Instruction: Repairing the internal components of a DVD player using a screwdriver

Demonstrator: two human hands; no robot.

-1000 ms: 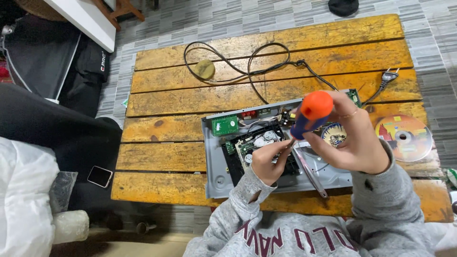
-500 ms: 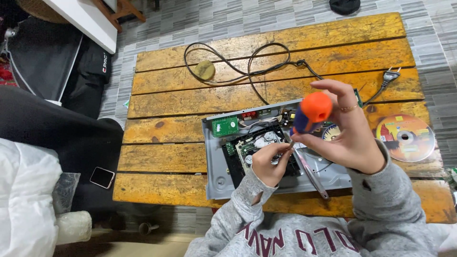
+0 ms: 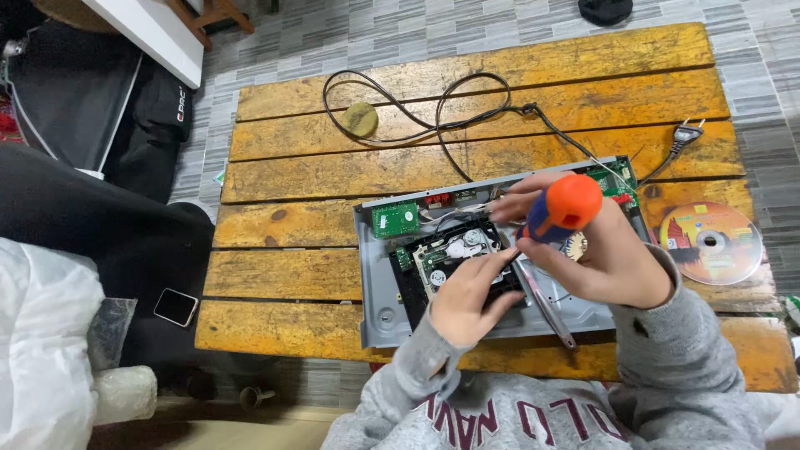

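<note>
Right of centre in the frame, the right hand (image 3: 612, 258) is closed around the screwdriver (image 3: 560, 210), its orange handle up and tip down in the open player (image 3: 500, 250) on the bench (image 3: 333, 158). The left hand (image 3: 467, 298) rests on the drive (image 3: 454, 254), fingers (image 3: 497, 262) pinched loosely near the tip; whether they hold anything I cannot tell. A slip of the tip could jab those fingers or gouge the green board (image 3: 394, 219).

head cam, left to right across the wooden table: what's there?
Small green circuit board → left hand → orange-handled screwdriver in the right hand → disc.
</note>
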